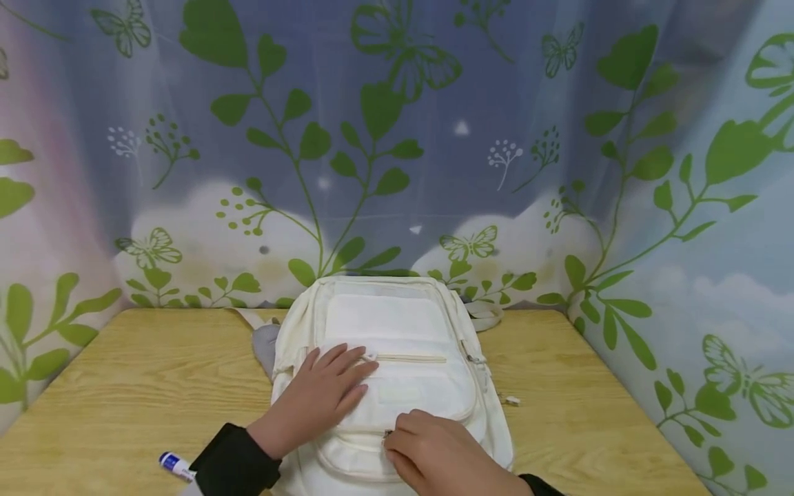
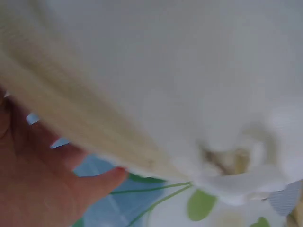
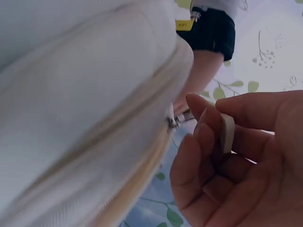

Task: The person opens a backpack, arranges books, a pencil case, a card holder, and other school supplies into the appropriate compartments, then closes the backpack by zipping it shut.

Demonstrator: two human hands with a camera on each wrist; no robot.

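A white backpack (image 1: 391,320) lies on the wooden table, its front pockets facing up. My left hand (image 1: 322,393) rests on the front panel with its fingers stretched out, just below a short horizontal zipper (image 1: 412,358). Lower down, my right hand (image 1: 440,451) pinches a zipper pull at the lower front pocket (image 1: 353,455). The right wrist view shows the pale pull tab (image 3: 228,134) between thumb and fingers, joined to a metal slider (image 3: 173,123) on the zipper line. In the left wrist view the white fabric (image 2: 165,71) is blurred beside the fingers.
A blue-capped marker (image 1: 176,466) lies on the table (image 1: 155,372) by the left sleeve. A grey item (image 1: 265,346) sticks out at the backpack's left side, and a strap (image 1: 486,317) loops out at its upper right. A patterned curtain (image 1: 397,172) hangs behind.
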